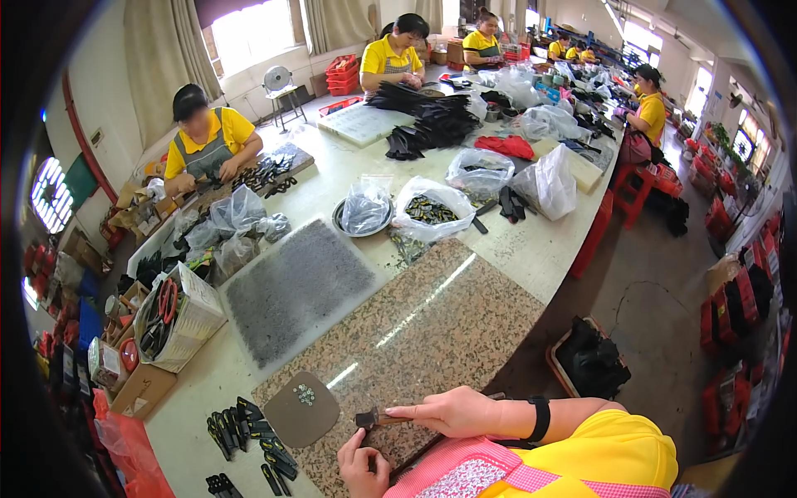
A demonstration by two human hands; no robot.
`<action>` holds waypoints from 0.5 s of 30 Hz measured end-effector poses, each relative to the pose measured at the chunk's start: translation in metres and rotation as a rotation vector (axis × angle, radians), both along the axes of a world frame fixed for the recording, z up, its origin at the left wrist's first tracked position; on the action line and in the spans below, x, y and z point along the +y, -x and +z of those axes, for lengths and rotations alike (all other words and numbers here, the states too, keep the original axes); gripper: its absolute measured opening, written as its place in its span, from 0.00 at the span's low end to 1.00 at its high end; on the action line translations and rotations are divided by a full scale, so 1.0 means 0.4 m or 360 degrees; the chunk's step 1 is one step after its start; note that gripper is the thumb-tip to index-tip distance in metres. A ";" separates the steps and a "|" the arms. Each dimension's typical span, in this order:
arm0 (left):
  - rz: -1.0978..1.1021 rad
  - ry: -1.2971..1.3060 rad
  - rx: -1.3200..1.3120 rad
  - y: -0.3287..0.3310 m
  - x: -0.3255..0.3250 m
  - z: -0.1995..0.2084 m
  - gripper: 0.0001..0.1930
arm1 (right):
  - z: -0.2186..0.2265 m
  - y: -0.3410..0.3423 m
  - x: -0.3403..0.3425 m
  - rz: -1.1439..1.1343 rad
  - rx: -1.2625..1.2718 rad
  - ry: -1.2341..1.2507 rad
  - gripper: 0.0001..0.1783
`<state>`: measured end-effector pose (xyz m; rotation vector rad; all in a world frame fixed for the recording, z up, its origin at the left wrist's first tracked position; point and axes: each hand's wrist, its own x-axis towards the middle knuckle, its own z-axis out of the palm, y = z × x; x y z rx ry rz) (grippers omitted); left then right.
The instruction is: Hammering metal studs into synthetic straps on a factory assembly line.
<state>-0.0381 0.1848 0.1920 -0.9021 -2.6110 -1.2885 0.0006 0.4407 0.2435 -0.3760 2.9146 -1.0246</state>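
My right hand [466,412] grips a small hammer [366,420] with a dark head, its index finger stretched along the wooden handle. Below the hammer head, my left hand [362,469] has its fingers drawn together at the granite slab [448,324]; a dark bit shows by them, too small to name. Left of the hammer, a rounded brown pad [290,427] lies on the slab, bearing several small silvery ring-like pieces [306,394]. Beyond the pad's left side, black pieces with yellow-green marks [228,429] lie in loose bunches on the table.
A grey speckled board [299,286] lies behind the slab. Bags of small parts [431,209], a metal bowl [363,232] and a white bin of tools [195,328] stand around it. Co-workers sit along the long table [515,257]. A dark-filled crate [585,361] is on the floor.
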 end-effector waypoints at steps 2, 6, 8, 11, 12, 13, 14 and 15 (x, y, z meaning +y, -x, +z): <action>-0.0001 -0.0012 -0.0009 0.002 -0.006 0.009 0.05 | -0.004 -0.001 -0.001 0.0040 0.0003 0.0036 0.29; -0.0008 0.0033 0.0004 0.005 -0.011 0.016 0.05 | -0.002 -0.001 -0.005 0.0044 0.0015 0.0037 0.29; -0.0006 0.0039 0.0002 0.005 -0.010 0.021 0.05 | -0.002 -0.002 -0.004 0.0058 0.0034 -0.0012 0.30; 0.0025 0.0041 -0.0003 0.009 -0.004 0.033 0.05 | -0.003 0.000 -0.006 0.0096 0.0025 -0.0129 0.31; 0.0044 0.0037 -0.0015 0.008 -0.002 0.037 0.05 | 0.000 -0.002 -0.007 0.0098 0.0025 -0.0128 0.31; 0.0046 0.0037 -0.0014 0.007 -0.001 0.039 0.05 | 0.006 -0.004 -0.007 0.0099 0.0046 -0.0132 0.32; 0.0087 -0.0005 -0.0051 0.006 0.000 0.040 0.04 | 0.009 -0.006 -0.008 0.0099 0.0067 -0.0137 0.32; 0.0126 -0.0049 -0.0084 0.008 0.003 0.040 0.04 | 0.009 -0.006 -0.008 0.0099 0.0071 -0.0140 0.32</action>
